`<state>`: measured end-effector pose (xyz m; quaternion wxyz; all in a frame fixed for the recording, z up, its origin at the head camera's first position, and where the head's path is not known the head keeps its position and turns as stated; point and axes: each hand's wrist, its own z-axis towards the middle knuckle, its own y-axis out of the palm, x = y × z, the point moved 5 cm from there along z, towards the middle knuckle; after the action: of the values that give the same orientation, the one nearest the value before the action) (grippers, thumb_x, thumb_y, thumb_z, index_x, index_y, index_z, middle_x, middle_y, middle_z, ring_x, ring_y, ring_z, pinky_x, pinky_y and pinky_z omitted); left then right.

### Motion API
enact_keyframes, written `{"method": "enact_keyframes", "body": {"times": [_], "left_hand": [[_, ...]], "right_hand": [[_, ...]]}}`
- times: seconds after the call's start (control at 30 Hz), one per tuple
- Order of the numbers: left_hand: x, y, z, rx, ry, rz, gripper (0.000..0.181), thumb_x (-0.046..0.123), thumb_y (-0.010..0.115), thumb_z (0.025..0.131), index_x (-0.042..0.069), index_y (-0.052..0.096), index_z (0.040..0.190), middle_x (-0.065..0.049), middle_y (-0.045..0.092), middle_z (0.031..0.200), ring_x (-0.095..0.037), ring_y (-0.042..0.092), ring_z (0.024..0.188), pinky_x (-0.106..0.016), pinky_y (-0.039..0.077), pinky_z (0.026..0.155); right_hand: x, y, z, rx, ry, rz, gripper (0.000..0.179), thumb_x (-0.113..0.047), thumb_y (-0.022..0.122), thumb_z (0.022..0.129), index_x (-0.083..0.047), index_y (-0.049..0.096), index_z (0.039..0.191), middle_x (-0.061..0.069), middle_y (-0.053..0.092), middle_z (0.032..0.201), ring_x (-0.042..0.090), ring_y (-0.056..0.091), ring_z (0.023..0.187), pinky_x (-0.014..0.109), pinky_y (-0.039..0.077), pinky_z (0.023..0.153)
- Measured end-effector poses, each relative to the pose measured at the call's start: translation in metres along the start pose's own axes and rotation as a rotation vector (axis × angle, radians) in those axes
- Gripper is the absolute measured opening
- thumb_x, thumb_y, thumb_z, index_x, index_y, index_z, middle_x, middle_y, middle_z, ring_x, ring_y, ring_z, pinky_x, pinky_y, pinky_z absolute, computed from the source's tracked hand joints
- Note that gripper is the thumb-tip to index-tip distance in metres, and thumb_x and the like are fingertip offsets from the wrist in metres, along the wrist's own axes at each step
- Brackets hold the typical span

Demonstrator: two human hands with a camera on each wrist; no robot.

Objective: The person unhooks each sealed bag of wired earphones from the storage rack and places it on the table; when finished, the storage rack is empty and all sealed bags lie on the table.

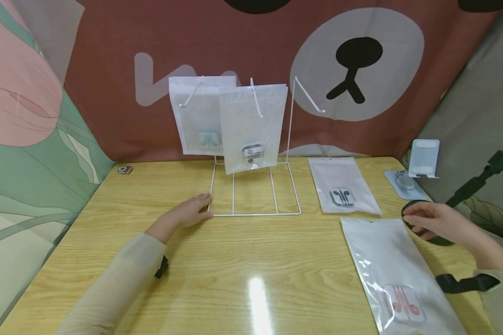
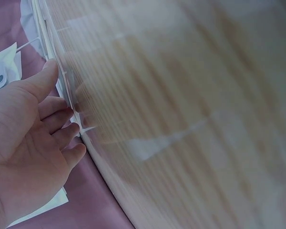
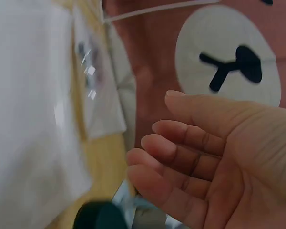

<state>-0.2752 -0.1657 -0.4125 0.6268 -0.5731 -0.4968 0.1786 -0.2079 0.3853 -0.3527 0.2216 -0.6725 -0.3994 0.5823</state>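
Observation:
At the front left corner of a white wire display rack rests my left hand, its fingertips at the base wire. On the rack's hooks hang two white zip bags: one bag with mint-green earphones, and in front of it another bag with a small dark-and-white case. My right hand is in the air with loosely bent fingers and nothing in them. Below and left of it lies a bag with pink earphones. Behind that lies a bag with black earphones.
The rack's right hook is bare. A dark round base with a jointed green arm stands at the right edge, near a light-blue phone stand. A small clip-on player lies at the back left of the wooden table.

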Motion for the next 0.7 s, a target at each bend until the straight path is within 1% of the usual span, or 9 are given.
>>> {"method": "enact_keyframes", "body": {"times": [0.13, 0.2, 0.37, 0.43, 0.6, 0.7], "left_hand": [[0.000, 0.000, 0.000, -0.004, -0.007, -0.002, 0.062, 0.025, 0.051, 0.096, -0.009, 0.024, 0.141, -0.026, 0.020, 0.146, -0.041, 0.017, 0.133, -0.050, 0.017, 0.106], [0.000, 0.000, 0.000, -0.003, -0.004, 0.002, 0.062, 0.025, 0.051, 0.096, -0.009, 0.025, 0.140, -0.026, 0.020, 0.145, -0.041, 0.017, 0.132, -0.050, 0.017, 0.106], [0.000, 0.000, 0.000, 0.001, -0.006, 0.016, 0.062, 0.025, 0.052, 0.096, -0.010, 0.025, 0.140, -0.027, 0.021, 0.145, -0.042, 0.018, 0.132, -0.050, 0.018, 0.106], [-0.001, 0.000, 0.000, -0.001, -0.012, 0.015, 0.062, 0.025, 0.052, 0.096, -0.009, 0.025, 0.140, -0.026, 0.021, 0.145, -0.041, 0.018, 0.132, -0.050, 0.018, 0.106], [0.001, -0.001, 0.000, 0.000, -0.004, 0.029, 0.061, 0.024, 0.051, 0.096, -0.010, 0.026, 0.139, -0.028, 0.021, 0.145, -0.042, 0.019, 0.132, -0.050, 0.018, 0.106], [0.001, -0.002, 0.000, -0.003, -0.002, 0.032, 0.061, 0.024, 0.051, 0.096, -0.011, 0.026, 0.139, -0.028, 0.021, 0.144, -0.043, 0.019, 0.132, -0.051, 0.018, 0.106]], "right_hand": [[-0.040, -0.005, 0.016, 0.059, -0.114, -0.029, 0.044, -0.024, 0.053, 0.095, 0.013, 0.048, 0.118, 0.016, 0.061, 0.093, 0.019, 0.059, 0.075, 0.031, 0.054, 0.059], [-0.060, -0.007, 0.025, 0.081, -0.152, -0.039, 0.042, -0.024, 0.055, 0.094, 0.011, 0.049, 0.118, 0.015, 0.060, 0.095, 0.018, 0.059, 0.076, 0.029, 0.054, 0.060], [-0.106, -0.005, 0.051, 0.110, -0.230, -0.018, 0.046, -0.028, 0.056, 0.093, 0.006, 0.049, 0.122, 0.020, 0.056, 0.108, 0.026, 0.057, 0.088, 0.031, 0.054, 0.064], [-0.122, -0.001, 0.063, 0.113, -0.269, 0.008, 0.043, -0.026, 0.057, 0.093, 0.005, 0.049, 0.123, 0.020, 0.056, 0.108, 0.029, 0.056, 0.091, 0.031, 0.054, 0.066], [-0.153, 0.008, 0.096, 0.126, -0.341, 0.106, 0.037, -0.018, 0.057, 0.093, 0.003, 0.049, 0.123, 0.018, 0.055, 0.105, 0.023, 0.056, 0.089, 0.031, 0.054, 0.066], [-0.167, 0.013, 0.117, 0.148, -0.355, 0.179, 0.038, -0.017, 0.057, 0.093, 0.002, 0.048, 0.124, 0.018, 0.055, 0.106, 0.020, 0.056, 0.090, 0.030, 0.054, 0.066]]}}
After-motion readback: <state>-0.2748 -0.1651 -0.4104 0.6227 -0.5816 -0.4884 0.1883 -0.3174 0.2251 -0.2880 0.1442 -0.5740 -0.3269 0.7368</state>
